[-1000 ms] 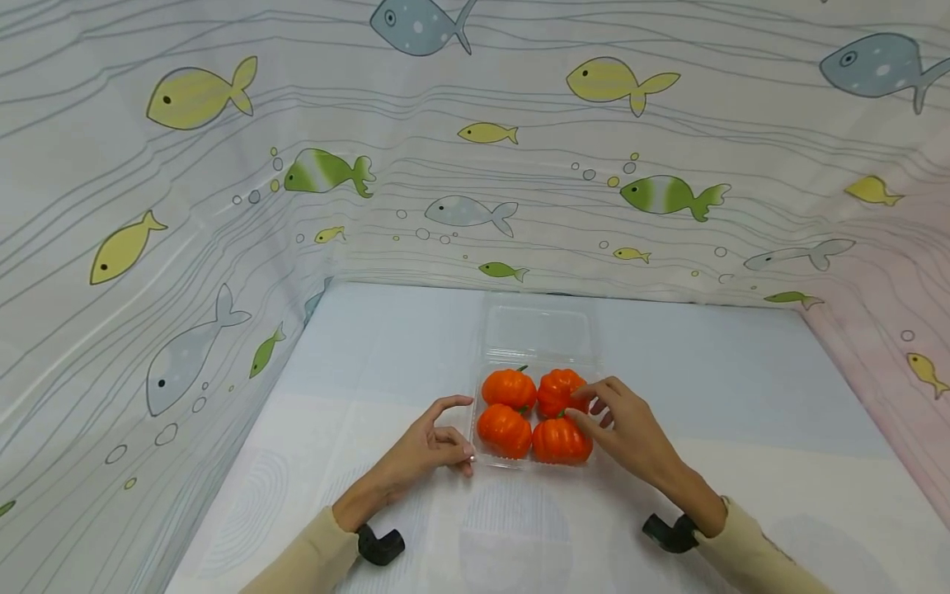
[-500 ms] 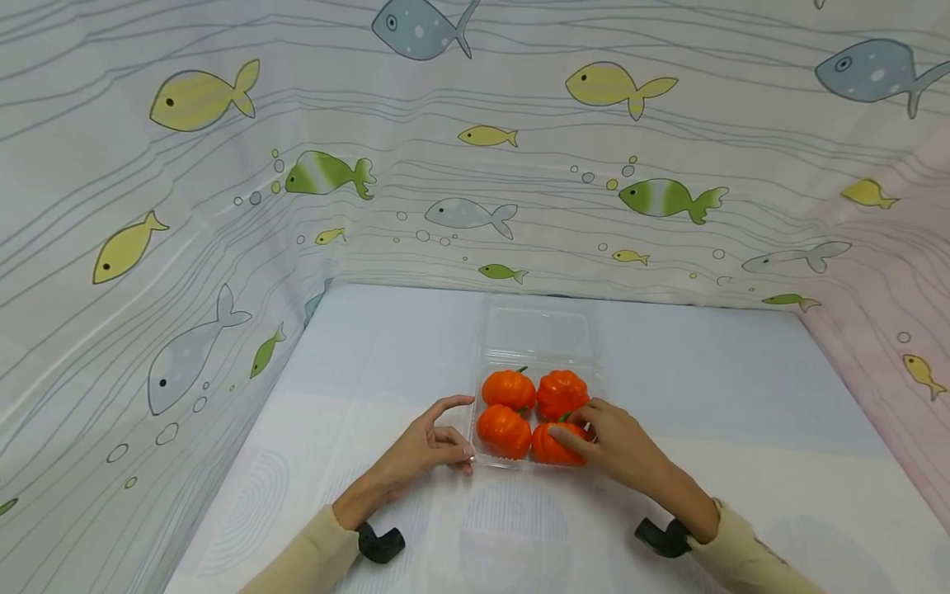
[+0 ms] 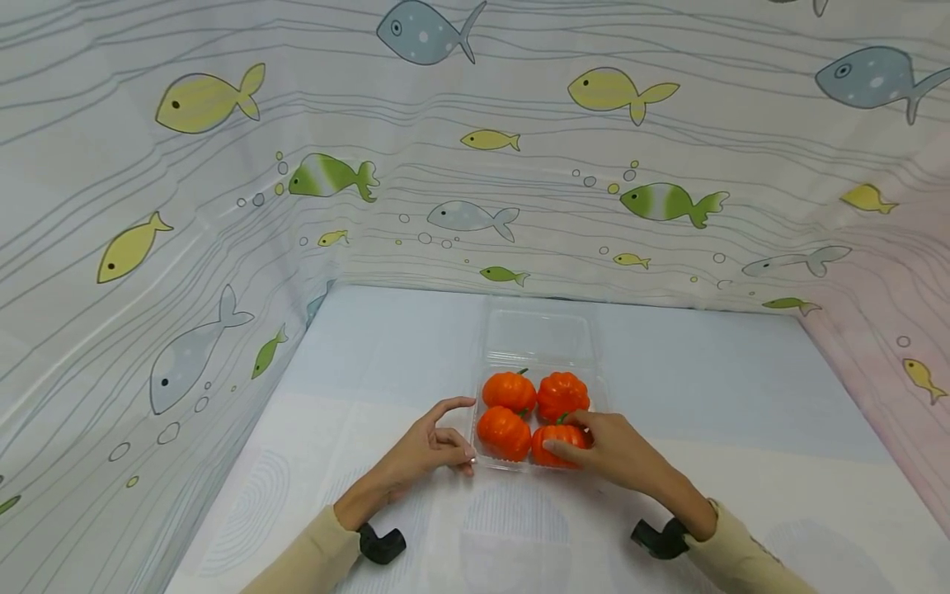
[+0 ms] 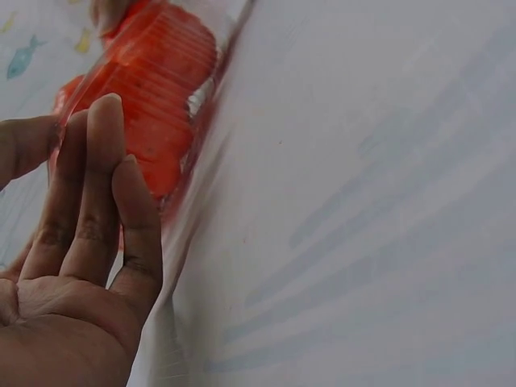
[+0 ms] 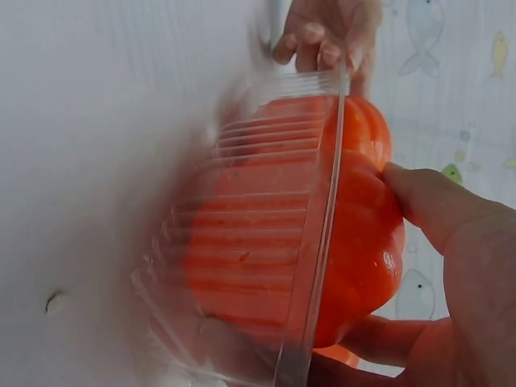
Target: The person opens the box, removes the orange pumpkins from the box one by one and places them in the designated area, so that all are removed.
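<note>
A clear plastic clamshell box lies with its lid folded back, and small, glossy orange pumpkins with green stems fill its base. My left hand is at the box's left side, pinching the rim near the front corner between thumb and fingers. At the front right, my right hand grips one pumpkin, thumb on one side and fingers on the other. That pumpkin sits inside the box wall. Beside it are the front left pumpkin, the back left pumpkin and the back right pumpkin.
The box stands on a white and pale blue patterned table cover. A fish-print curtain closes off the back and both sides. Black wrist mounts show below both hands.
From above the back right pumpkin, my right hand has come down toward me and taken hold of the front right one. The left hand stays at the box's rim.
</note>
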